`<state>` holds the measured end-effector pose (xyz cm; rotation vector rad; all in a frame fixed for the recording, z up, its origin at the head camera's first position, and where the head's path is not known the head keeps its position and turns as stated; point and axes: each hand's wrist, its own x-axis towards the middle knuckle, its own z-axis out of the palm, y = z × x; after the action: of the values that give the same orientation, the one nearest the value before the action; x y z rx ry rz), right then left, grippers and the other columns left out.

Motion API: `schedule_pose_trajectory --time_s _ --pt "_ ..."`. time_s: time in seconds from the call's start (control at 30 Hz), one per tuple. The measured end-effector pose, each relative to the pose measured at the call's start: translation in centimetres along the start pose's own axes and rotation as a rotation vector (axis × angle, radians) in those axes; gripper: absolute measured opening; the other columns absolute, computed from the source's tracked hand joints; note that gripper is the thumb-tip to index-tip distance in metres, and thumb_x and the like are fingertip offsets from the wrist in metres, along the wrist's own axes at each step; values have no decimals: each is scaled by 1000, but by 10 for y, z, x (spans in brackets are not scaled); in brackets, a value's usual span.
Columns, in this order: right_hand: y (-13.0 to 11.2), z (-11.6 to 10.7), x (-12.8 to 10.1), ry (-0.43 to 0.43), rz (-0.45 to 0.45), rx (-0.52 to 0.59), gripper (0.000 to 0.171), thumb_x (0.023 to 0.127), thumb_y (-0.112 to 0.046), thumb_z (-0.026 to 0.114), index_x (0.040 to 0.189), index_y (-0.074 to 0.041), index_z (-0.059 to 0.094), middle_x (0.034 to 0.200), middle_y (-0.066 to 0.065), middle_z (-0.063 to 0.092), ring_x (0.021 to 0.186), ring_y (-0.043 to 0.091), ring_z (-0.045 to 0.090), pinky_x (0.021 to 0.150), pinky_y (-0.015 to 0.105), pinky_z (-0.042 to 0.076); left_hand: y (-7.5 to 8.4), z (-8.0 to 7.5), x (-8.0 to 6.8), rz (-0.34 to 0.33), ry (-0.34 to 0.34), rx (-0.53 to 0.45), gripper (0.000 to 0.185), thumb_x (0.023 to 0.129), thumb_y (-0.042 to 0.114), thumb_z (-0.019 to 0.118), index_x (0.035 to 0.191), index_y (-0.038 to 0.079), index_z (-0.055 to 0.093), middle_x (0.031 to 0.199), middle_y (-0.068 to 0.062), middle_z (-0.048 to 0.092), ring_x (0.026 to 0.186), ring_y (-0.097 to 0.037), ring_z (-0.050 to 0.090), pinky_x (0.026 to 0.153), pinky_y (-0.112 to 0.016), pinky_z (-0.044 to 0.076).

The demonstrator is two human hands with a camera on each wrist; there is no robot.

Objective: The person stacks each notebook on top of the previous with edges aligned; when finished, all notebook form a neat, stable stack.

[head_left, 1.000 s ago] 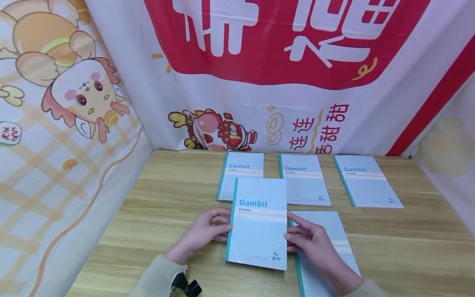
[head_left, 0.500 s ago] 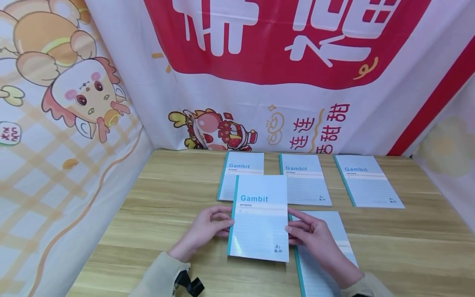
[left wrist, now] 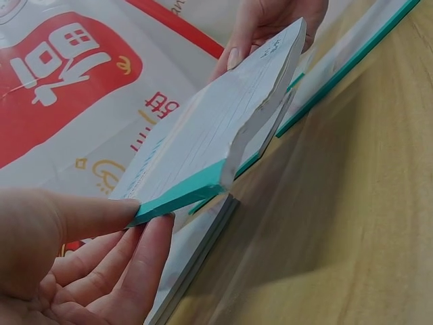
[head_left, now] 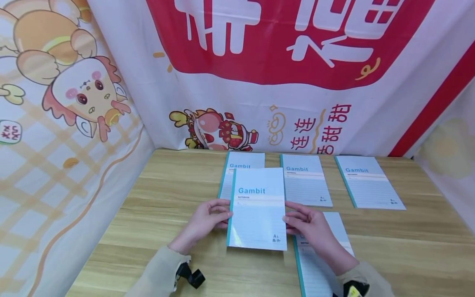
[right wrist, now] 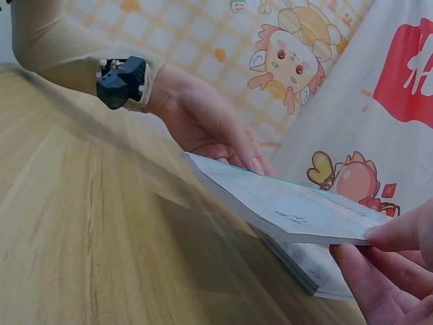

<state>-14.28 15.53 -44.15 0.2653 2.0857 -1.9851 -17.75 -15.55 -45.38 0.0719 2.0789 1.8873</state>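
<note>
A pale blue Gambit notebook (head_left: 257,220) with a teal spine is held up off the table between both hands. My left hand (head_left: 205,220) pinches its spine side, thumb on top and fingers beneath, as the left wrist view shows on the teal spine (left wrist: 183,195). On the opposite edge my right hand (head_left: 309,225) grips it the same way; in the right wrist view the thumb lies on the cover (right wrist: 298,210). Behind it, partly hidden, lies a back-left notebook (head_left: 245,160). A lower-right notebook (head_left: 309,264) lies under my right forearm, partly covered.
Two more notebooks lie along the back, a middle one (head_left: 306,179) and a right one (head_left: 369,181), on the wooden table (head_left: 163,181). A printed cloth (head_left: 304,95) hangs behind the table, and another (head_left: 122,156) stands along the left.
Both hands have moved the held notebook away from me, toward the back row. It now overlaps more of the back-left notebook. The notebooks on the table have stayed put.
</note>
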Motion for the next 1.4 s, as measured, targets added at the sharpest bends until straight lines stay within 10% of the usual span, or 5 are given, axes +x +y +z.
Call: schedule_pose_trajectory --time_s 1.4 --pt "-6 18 63 -4 -27 116 42 95 -23 75 135 -13 65 123 11 69 107 25 68 89 36 58 16 -22 46 -28 215 54 36 95 15 74 130 10 67 114 -9 70 100 -21 69 87 -35 59"
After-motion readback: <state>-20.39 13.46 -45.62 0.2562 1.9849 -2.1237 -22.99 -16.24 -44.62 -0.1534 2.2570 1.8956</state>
